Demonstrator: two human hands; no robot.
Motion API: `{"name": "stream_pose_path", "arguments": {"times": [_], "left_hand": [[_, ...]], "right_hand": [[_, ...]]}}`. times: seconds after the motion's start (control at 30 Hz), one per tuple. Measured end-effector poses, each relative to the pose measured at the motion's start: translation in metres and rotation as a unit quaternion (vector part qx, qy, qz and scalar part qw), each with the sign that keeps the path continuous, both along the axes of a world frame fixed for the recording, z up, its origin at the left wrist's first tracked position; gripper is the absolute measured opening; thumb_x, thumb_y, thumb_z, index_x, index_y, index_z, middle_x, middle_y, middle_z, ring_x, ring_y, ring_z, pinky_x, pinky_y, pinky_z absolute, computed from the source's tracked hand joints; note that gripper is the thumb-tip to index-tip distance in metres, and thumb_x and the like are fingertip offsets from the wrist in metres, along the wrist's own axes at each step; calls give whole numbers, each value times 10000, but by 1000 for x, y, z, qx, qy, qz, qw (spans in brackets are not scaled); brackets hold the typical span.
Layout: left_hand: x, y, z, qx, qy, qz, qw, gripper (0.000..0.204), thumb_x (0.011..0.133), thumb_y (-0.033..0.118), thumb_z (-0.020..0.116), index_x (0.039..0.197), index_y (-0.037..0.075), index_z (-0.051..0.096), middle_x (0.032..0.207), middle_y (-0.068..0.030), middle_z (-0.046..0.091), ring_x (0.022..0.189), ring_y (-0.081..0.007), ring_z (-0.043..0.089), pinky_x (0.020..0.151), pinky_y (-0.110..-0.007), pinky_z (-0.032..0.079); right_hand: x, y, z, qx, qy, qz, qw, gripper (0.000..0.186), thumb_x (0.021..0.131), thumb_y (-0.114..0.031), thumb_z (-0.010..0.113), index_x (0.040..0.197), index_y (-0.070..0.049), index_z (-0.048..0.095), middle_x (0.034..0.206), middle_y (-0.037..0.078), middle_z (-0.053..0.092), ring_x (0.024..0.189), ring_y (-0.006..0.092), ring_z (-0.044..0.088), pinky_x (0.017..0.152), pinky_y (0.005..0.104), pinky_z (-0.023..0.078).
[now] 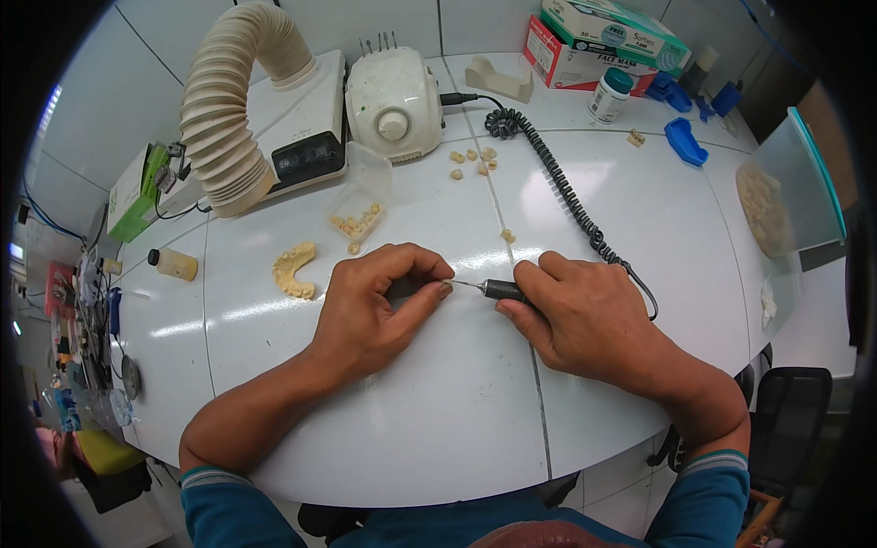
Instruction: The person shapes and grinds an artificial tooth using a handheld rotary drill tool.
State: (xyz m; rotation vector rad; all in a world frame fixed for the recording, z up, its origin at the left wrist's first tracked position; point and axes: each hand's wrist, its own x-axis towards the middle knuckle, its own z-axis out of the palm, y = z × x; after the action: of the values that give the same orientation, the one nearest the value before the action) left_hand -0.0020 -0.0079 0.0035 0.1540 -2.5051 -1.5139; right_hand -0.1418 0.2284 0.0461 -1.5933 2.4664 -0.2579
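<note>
At the middle of the glossy white bench, both hands work close together. Left hand: grip pinched, thumb and forefinger grasping a small pale piece, mostly hidden by the fingertips; exact shape cannot be told. Right hand: grip wrapped around a slim black-and-silver cylindrical handpiece, its thin metal bit pointing left, tip at the left fingertips. Coiled black cable runs along the bench beyond the right hand, toward a rounded off-white control unit with a front dial.

Left of the left hand: cream horseshoe-shaped dental model. Just beyond that hand: translucent plastic box, tilted toward the person, with yellowish tooth-like pieces at its near end. Further loose cream pieces lie near the control unit.
</note>
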Motion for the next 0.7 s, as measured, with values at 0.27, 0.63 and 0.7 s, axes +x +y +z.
{"name": "stream_pose_path", "arguments": {"times": [0.27,0.63,0.7], "left_hand": [[0,0,1,2,-2,-2,1000,118,1042,20,797,1147,-33,789,1032,-84,824,921,-106,762,833,-262,606],[0,0,2,4,-8,-1,1000,115,1044,22,797,1146,-31,790,1038,-82,823,918,-104,759,828,-259,603],[0,0,2,4,-11,0,1000,115,1044,23,797,1146,-31,790,1040,-81,822,918,-102,757,828,-258,602]], "right_hand": [[0,-1,1,0,-5,1,1000,389,1147,-416,659,1082,-37,722,889,155,725,719,325,771,596,450,593],[0,-1,0,0,-3,-2,1000,389,1149,-415,657,1093,-37,730,887,152,728,712,314,769,593,441,594],[0,0,-1,0,-3,-1,1000,389,1150,-414,654,1097,-36,731,888,154,729,712,312,769,595,441,594]]}}
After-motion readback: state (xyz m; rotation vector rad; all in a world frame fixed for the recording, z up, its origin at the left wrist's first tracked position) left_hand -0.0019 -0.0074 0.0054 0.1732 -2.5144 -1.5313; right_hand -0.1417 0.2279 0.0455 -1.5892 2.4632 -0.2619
